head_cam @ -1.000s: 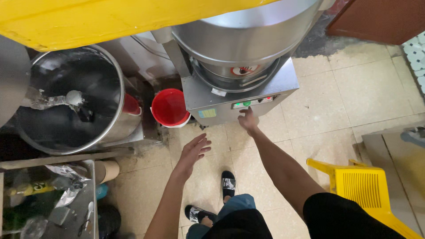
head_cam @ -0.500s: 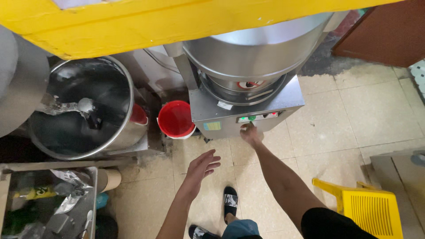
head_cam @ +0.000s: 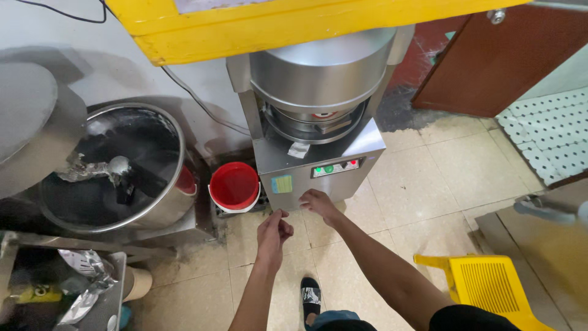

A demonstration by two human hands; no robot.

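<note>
A stainless steel machine (head_cam: 318, 116) with a round drum stands on the tiled floor ahead of me. Its front panel (head_cam: 335, 167) carries green and red buttons. My right hand (head_cam: 317, 203) hovers just below that panel, fingers loosely curled, holding nothing. My left hand (head_cam: 273, 229) hangs a little lower and to the left, fingers curled inward, empty, near a red bucket (head_cam: 234, 187) that sits on the floor beside the machine.
A large steel mixing bowl (head_cam: 113, 168) with a dough hook stands at the left. A yellow plastic stool (head_cam: 490, 288) is at lower right, a brown door (head_cam: 502, 55) at upper right. A yellow beam (head_cam: 294, 24) runs overhead. My foot (head_cam: 310, 295) is below.
My right hand has dropped from the button panel to just below it. My left hand has gone from spread open to curled. The view has shifted closer to the machine.
</note>
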